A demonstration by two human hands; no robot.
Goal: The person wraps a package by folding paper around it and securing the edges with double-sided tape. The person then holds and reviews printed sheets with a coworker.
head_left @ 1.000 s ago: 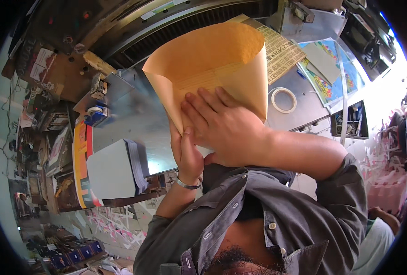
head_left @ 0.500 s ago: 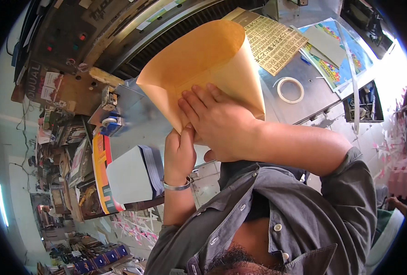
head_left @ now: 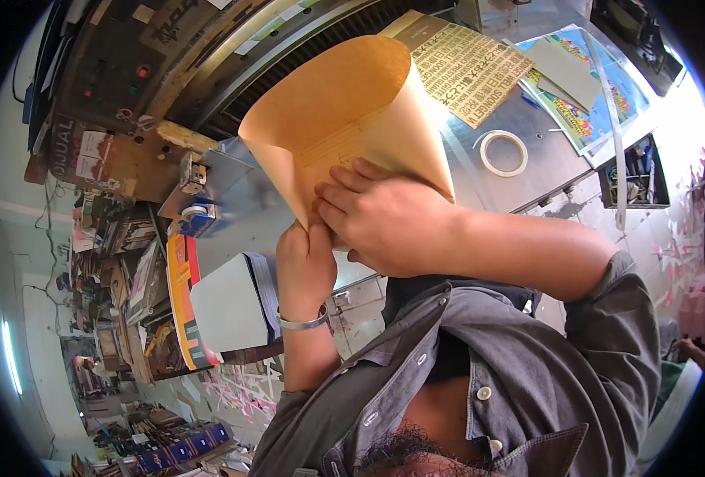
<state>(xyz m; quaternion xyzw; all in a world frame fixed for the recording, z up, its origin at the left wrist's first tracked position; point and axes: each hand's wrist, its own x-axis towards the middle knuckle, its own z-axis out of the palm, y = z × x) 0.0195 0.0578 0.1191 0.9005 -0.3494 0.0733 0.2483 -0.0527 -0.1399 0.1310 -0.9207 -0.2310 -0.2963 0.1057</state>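
Observation:
Both my hands hold a large orange-brown paper sheet (head_left: pixel 344 119) rolled into a wide cone, its open mouth pointing away from me over the metal worktable (head_left: pixel 511 147). My right hand (head_left: pixel 384 219) lies flat over the cone's overlapping seam near the narrow end. My left hand (head_left: pixel 305 258), with a metal bangle on the wrist, pinches the tip of the cone from below. The cone hides the table surface behind it.
A roll of white tape (head_left: pixel 503 153) lies on the table to the right. Beyond it are a brown printed sheet (head_left: pixel 468 67) and colourful printed sheets (head_left: pixel 583 87). A stack of white paper (head_left: pixel 233 306) and an orange box (head_left: pixel 184 302) sit at left; a machine panel (head_left: pixel 122 71) stands behind.
The cone and both hands have stayed together while the view shifted; my right hand has slid a little along the seam and the cone looks rolled slightly tighter.

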